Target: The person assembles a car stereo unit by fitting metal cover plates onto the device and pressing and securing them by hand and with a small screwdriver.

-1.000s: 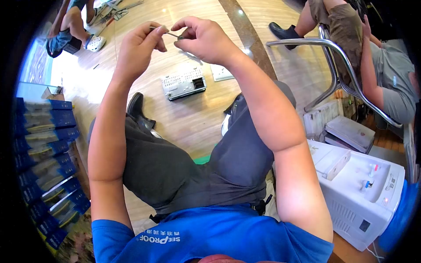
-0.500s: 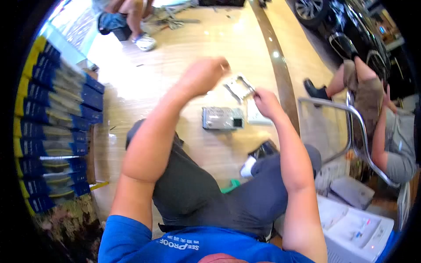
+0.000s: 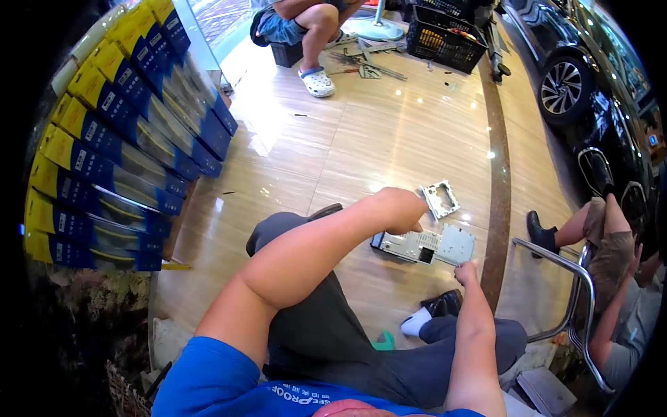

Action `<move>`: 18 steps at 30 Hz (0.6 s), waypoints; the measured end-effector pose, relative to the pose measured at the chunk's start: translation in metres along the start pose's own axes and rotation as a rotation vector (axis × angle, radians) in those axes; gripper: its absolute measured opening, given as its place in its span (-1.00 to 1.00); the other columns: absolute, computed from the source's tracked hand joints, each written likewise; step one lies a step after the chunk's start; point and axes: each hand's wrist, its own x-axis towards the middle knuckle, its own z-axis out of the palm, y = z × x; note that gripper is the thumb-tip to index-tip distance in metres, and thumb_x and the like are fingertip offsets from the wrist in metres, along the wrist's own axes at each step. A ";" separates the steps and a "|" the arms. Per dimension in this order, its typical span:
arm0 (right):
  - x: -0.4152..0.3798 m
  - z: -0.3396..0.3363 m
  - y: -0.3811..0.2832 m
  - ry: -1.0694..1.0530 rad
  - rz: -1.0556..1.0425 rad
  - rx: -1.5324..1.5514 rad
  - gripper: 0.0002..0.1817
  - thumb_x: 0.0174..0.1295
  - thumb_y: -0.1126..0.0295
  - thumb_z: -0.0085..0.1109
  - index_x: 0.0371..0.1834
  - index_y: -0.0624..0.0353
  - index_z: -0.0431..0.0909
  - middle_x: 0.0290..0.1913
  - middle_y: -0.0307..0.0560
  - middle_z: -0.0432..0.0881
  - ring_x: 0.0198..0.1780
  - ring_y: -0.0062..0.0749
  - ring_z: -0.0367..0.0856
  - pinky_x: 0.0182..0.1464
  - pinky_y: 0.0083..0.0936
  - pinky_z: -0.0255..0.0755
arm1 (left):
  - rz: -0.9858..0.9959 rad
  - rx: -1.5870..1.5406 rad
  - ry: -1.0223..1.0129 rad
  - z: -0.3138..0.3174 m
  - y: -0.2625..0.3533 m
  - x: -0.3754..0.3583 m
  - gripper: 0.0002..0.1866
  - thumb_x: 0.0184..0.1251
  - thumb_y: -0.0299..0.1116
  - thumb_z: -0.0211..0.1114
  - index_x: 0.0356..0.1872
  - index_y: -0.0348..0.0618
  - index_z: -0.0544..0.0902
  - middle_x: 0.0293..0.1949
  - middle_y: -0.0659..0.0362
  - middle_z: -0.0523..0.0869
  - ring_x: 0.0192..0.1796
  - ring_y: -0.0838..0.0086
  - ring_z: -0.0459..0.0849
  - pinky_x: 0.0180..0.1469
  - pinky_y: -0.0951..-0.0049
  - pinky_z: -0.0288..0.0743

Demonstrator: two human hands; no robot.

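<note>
On the floor in front of me lies a silver metal box (image 3: 403, 245) with slots and a dark square opening in its top, like a car stereo unit. My left hand (image 3: 401, 210) is over its far side, fingers curled down towards its top; whatever they hold is hidden. A thin pale grey metal plate (image 3: 456, 245) adjoins the box's right end. My right hand (image 3: 467, 273) is closed at the near corner of this plate, thumb and fingers pinched together. Just beyond the box rests a silvery open frame (image 3: 440, 200), apart from both hands.
A rack of blue and yellow packages (image 3: 118, 160) stands at left. Ahead sits a person in white clogs (image 3: 317, 82), near metal tools (image 3: 372, 66) and a black crate (image 3: 445, 40). At right are a black car (image 3: 590, 104), a chrome tube frame (image 3: 580, 278) and another person.
My right hand has let go of the frame, which now lies on the floor, and grips the plate. The left hand has come down to the box. The view has shifted.
</note>
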 end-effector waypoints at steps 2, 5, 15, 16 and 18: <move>0.022 0.047 0.019 -0.024 -0.048 0.042 -0.82 0.10 0.41 0.22 -0.35 0.29 0.73 -0.43 0.19 0.73 -0.39 -0.14 0.75 -0.22 -0.24 0.60 | 0.025 0.043 -0.037 -0.002 -0.001 0.000 -0.51 0.39 -0.08 0.28 0.21 -0.15 0.52 0.00 -0.10 0.71 0.11 0.03 0.67 0.10 0.06 0.55; 0.055 0.099 0.053 -0.039 -0.054 0.135 -0.84 0.13 0.44 0.19 -0.39 0.28 0.72 -0.51 0.12 0.71 -0.57 -0.22 0.66 -0.48 -0.24 0.53 | -0.025 0.044 -0.079 0.011 -0.016 0.011 -0.50 0.38 -0.08 0.28 0.21 -0.17 0.52 0.02 -0.11 0.70 0.13 0.01 0.65 0.11 0.06 0.55; 0.082 0.092 0.029 0.052 0.099 0.224 -0.66 0.21 0.29 0.12 -0.09 0.27 0.72 -0.15 0.28 0.74 -0.09 0.09 0.74 -0.01 -0.06 0.56 | -0.124 0.016 -0.111 0.032 -0.067 0.036 -0.40 0.38 -0.04 0.29 0.34 -0.12 0.45 0.09 -0.12 0.66 0.17 -0.04 0.61 0.18 0.05 0.51; 0.073 0.086 0.021 0.090 -0.084 0.120 -0.62 0.23 0.23 0.07 -0.06 0.23 0.71 -0.04 0.24 0.71 0.02 0.11 0.68 0.10 -0.05 0.49 | -0.147 -0.013 -0.136 0.037 -0.074 0.040 -0.39 0.38 -0.03 0.30 0.35 -0.10 0.45 0.13 -0.13 0.65 0.20 -0.03 0.59 0.24 0.07 0.47; 0.107 0.135 0.052 0.112 -0.163 -0.156 -0.68 0.23 0.26 0.03 -0.24 0.22 0.73 -0.18 0.21 0.73 -0.13 0.08 0.71 -0.06 -0.06 0.54 | -0.159 -0.042 -0.067 0.032 -0.075 0.037 -0.38 0.35 -0.04 0.31 0.33 -0.15 0.48 0.15 -0.13 0.64 0.22 -0.02 0.59 0.26 0.10 0.46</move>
